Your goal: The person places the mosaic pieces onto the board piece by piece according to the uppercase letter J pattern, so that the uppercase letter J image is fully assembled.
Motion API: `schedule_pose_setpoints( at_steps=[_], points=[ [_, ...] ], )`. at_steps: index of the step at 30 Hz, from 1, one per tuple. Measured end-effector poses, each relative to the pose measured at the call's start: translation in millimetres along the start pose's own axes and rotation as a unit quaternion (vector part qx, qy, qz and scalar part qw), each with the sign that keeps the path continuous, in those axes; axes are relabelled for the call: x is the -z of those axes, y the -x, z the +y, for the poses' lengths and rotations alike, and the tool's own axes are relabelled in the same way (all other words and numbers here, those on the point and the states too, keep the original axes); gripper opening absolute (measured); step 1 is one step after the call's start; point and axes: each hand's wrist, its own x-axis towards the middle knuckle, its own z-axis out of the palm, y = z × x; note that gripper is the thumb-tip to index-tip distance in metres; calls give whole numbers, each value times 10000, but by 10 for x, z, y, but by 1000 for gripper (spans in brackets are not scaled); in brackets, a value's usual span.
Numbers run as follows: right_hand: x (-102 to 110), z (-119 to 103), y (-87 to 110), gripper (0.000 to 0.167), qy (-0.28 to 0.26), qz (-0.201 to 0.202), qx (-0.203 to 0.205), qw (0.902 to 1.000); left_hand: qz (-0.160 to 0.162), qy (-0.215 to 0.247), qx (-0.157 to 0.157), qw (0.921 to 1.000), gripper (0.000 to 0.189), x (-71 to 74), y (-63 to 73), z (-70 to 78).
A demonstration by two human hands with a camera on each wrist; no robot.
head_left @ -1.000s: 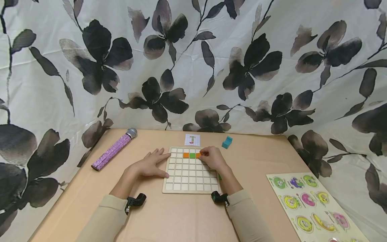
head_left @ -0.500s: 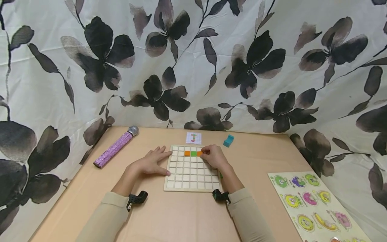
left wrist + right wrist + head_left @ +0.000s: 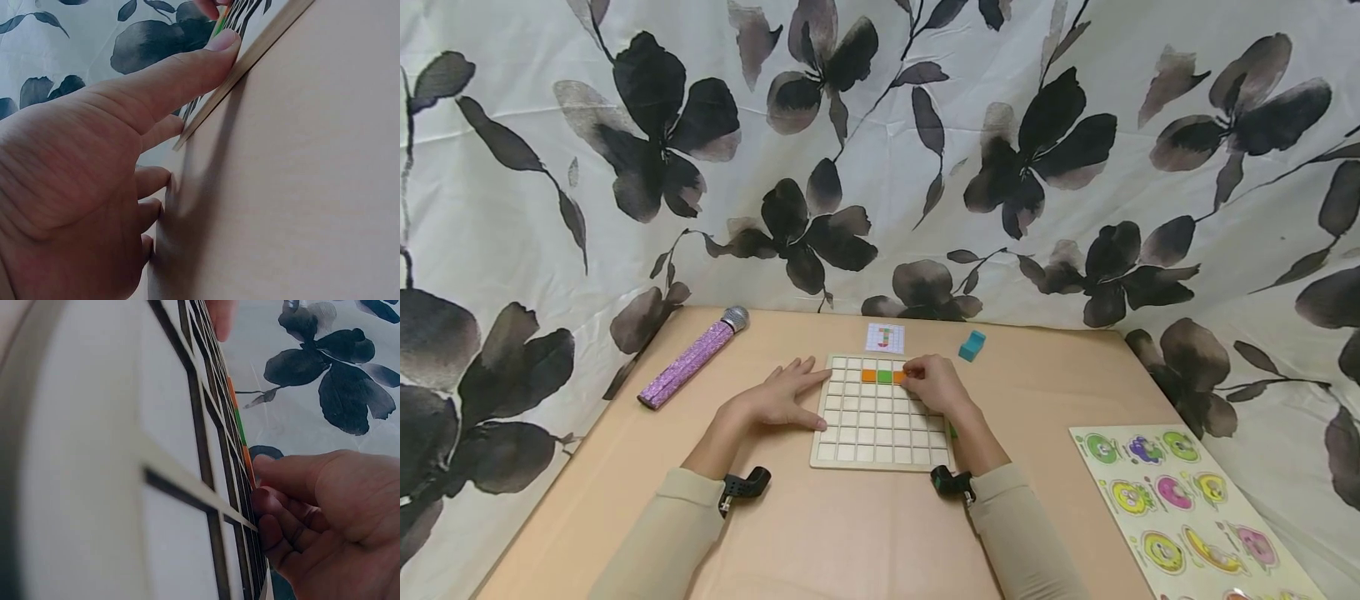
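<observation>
A pale wooden grid board (image 3: 848,403) lies on the table. In its second row from the top, an orange tile (image 3: 868,376), a green tile (image 3: 884,377) and another orange tile (image 3: 898,377) sit side by side. My right hand (image 3: 937,383) reaches over the board's right side and pinches the rightmost orange tile at the grid, thumb and curled fingers meeting there in the right wrist view. Spread along the left edge, my left hand (image 3: 778,397) touches the board with thumb and index finger; its other fingers rest on the table.
Behind the board lies a small card (image 3: 885,337) with a coloured J on a grid. A teal block (image 3: 972,346) is to its right. A purple glittery microphone (image 3: 694,358) lies at the left, and a fruit-picture board (image 3: 1180,500) at the right. Something green peeks out beside the right forearm.
The head view has shifted slightly, so everything sits a little higher and further right. Both hands keep the same places on the board, and the tiles stay in their row.
</observation>
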Motion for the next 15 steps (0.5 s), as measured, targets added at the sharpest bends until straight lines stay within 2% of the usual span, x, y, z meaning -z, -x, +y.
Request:
schedule_pose_setpoints(
  at_steps=[8,15],
  points=[
    [151,-20,23,33,-597,-25,58,9982,10,-92,8,10000,101,-9,-20,-23],
    [374,-36,88,34,-830,212,143,9962,1,-47,7,10000,101,-9,-23,-12]
  ],
)
